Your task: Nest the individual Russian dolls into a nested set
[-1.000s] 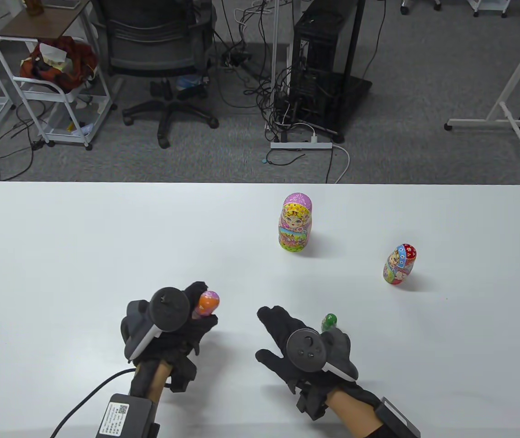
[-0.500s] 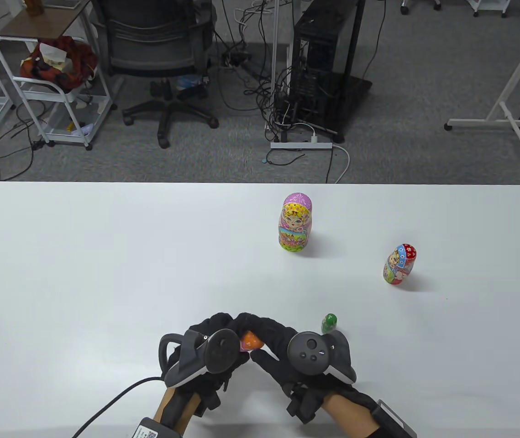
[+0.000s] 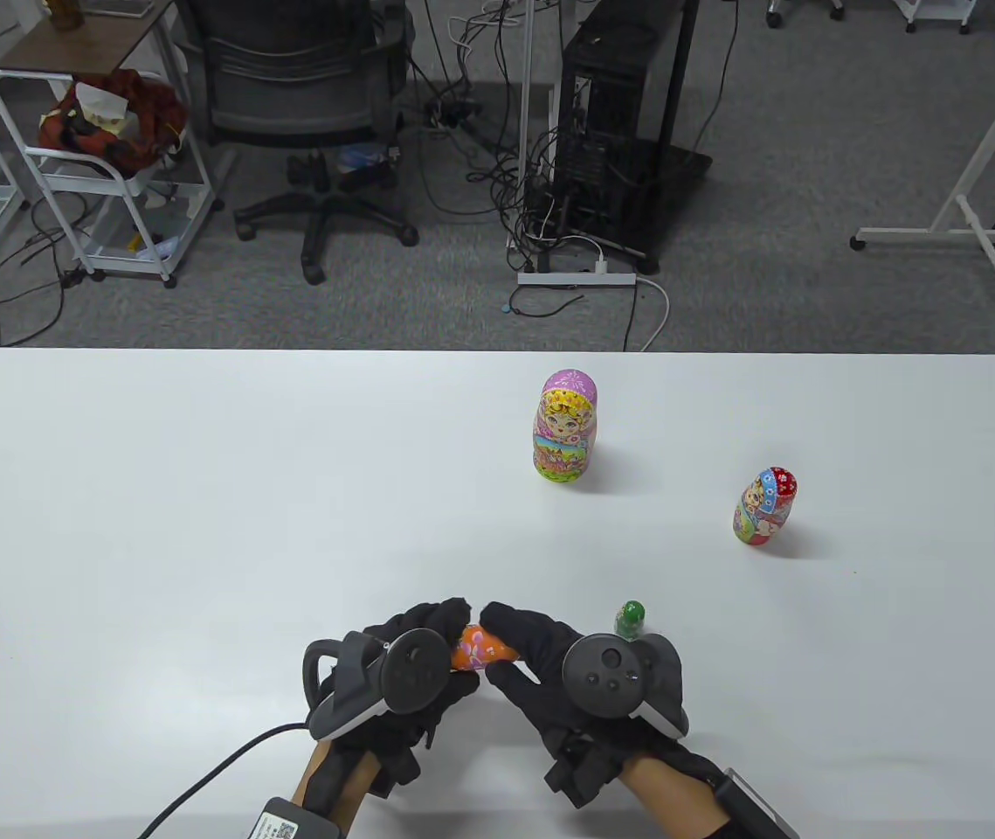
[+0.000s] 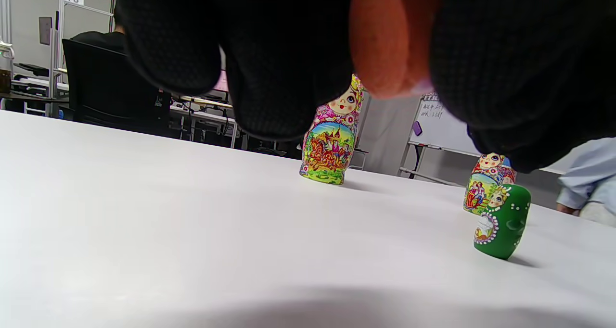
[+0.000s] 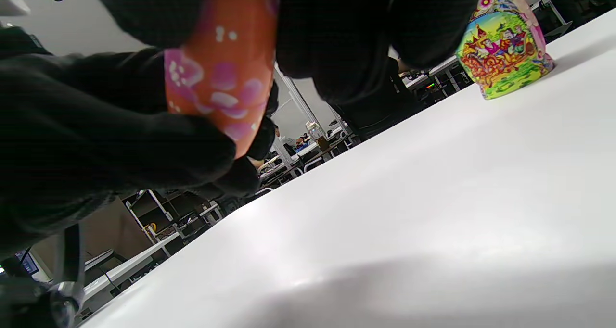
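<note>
Since half a second ago more of the orange doll (image 3: pixel 478 652) shows between the left hand (image 3: pixel 410 669) and right hand (image 3: pixel 567 673), both gripping it above the table (image 3: pixel 200 524) near its front edge.

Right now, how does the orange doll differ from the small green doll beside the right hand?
The orange doll is off the table, gripped between the left hand and the right hand; the green doll stands upright on the table, untouched. The orange doll looks larger than the green doll. The orange doll has pink flowers, the green doll white dots. Both are painted nesting dolls.
</note>
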Demonstrator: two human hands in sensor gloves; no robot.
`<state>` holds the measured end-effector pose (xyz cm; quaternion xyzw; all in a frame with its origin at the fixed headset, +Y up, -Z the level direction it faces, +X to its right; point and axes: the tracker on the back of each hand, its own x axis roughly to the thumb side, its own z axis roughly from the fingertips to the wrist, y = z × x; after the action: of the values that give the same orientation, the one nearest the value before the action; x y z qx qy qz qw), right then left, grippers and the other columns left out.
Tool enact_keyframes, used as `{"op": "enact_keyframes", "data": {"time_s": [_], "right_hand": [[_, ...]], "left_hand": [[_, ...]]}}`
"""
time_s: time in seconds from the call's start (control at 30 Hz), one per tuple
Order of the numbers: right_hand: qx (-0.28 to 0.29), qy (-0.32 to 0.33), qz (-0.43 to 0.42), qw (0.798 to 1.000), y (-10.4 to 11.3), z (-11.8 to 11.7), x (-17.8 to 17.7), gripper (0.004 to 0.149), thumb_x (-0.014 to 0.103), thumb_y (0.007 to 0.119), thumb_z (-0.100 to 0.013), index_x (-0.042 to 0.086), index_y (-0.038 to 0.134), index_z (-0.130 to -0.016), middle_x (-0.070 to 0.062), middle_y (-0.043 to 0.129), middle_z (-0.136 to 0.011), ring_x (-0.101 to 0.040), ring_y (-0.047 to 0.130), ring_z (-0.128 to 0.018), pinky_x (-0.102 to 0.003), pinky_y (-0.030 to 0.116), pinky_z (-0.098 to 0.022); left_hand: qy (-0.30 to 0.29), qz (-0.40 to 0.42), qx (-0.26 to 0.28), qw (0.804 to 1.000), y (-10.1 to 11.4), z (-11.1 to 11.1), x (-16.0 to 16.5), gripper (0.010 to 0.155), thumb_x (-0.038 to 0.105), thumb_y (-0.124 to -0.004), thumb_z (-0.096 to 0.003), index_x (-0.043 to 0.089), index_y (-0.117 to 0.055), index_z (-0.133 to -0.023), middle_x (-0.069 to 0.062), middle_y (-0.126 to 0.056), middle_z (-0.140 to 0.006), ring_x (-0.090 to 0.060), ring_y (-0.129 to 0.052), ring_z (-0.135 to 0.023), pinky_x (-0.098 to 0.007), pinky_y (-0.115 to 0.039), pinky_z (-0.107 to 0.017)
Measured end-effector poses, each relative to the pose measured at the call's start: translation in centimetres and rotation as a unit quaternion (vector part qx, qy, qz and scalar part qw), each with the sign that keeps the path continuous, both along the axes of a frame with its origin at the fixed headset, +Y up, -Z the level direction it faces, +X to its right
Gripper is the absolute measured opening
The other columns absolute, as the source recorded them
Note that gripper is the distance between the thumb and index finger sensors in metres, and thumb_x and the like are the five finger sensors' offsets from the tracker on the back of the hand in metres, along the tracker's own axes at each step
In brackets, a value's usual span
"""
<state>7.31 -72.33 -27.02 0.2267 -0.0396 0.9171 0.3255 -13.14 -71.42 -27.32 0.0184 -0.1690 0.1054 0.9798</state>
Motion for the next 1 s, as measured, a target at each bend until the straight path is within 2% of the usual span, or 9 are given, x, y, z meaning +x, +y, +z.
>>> {"op": "enact_keyframes", "data": {"time_s": [0.4, 0.53, 0.67, 0.8, 1.0], "right_hand": [[0.002, -0.002, -0.004, 1.0, 0.15, -0.1, 0.28, 0.06, 0.047, 0.074, -0.046, 0.038, 0.046, -0.098, -0.006, 0.072, -0.098, -0.026, 0.087, -0.077, -0.047, 0.075, -0.06], [0.006, 0.003, -0.012, 1.0, 0.31, -0.17, 0.52, 0.061, 0.047, 0.075, -0.046, 0.037, 0.046, -0.099, -0.006, 0.072, -0.098, -0.026, 0.088, -0.077, -0.047, 0.075, -0.06], [0.014, 0.004, -0.02, 1.0, 0.59, -0.04, 0.89, 0.061, 0.046, 0.076, -0.046, 0.037, 0.048, -0.098, -0.007, 0.073, -0.097, -0.026, 0.088, -0.077, -0.047, 0.075, -0.06], [0.03, -0.006, -0.019, 0.999, 0.86, 0.18, 0.72, 0.06, 0.047, 0.076, -0.045, 0.035, 0.049, -0.098, -0.008, 0.075, -0.096, -0.026, 0.09, -0.074, -0.046, 0.076, -0.059], [0.044, -0.019, -0.021, 0.999, 0.96, 0.36, 0.62, 0.06, 0.047, 0.076, -0.046, 0.033, 0.05, -0.098, -0.008, 0.076, -0.095, -0.026, 0.09, -0.074, -0.046, 0.077, -0.058]], "left_hand": [[-0.001, -0.003, 0.028, 1.0, -0.41, -0.08, 0.2, 0.08, 0.062, -0.085, -0.0346, 0.025, -0.061, -0.101, -0.003, -0.081, -0.095, -0.014, -0.098, -0.073, -0.046, -0.081, -0.061], [0.002, -0.017, 0.077, 0.997, -0.27, 0.34, 0.47, 0.081, 0.063, -0.084, -0.0348, 0.026, -0.06, -0.102, -0.002, -0.081, -0.096, -0.014, -0.097, -0.074, -0.045, -0.082, -0.061], [-0.003, -0.021, 0.102, 0.995, -0.01, 0.63, 0.81, 0.08, 0.064, -0.084, -0.0346, 0.027, -0.061, -0.101, -0.001, -0.082, -0.095, -0.013, -0.098, -0.073, -0.045, -0.082, -0.061], [-0.006, -0.02, 0.112, 0.993, 0.3, 0.77, 0.89, 0.078, 0.063, -0.086, -0.0334, 0.022, -0.069, -0.098, -0.002, -0.09, -0.088, -0.011, -0.103, -0.067, -0.043, -0.086, -0.058], [0.002, -0.004, 0.097, 0.995, 0.39, 0.7, 0.79, 0.078, 0.063, -0.088, -0.0327, 0.019, -0.073, -0.096, -0.003, -0.094, -0.083, -0.011, -0.105, -0.063, -0.042, -0.088, -0.055]]}}
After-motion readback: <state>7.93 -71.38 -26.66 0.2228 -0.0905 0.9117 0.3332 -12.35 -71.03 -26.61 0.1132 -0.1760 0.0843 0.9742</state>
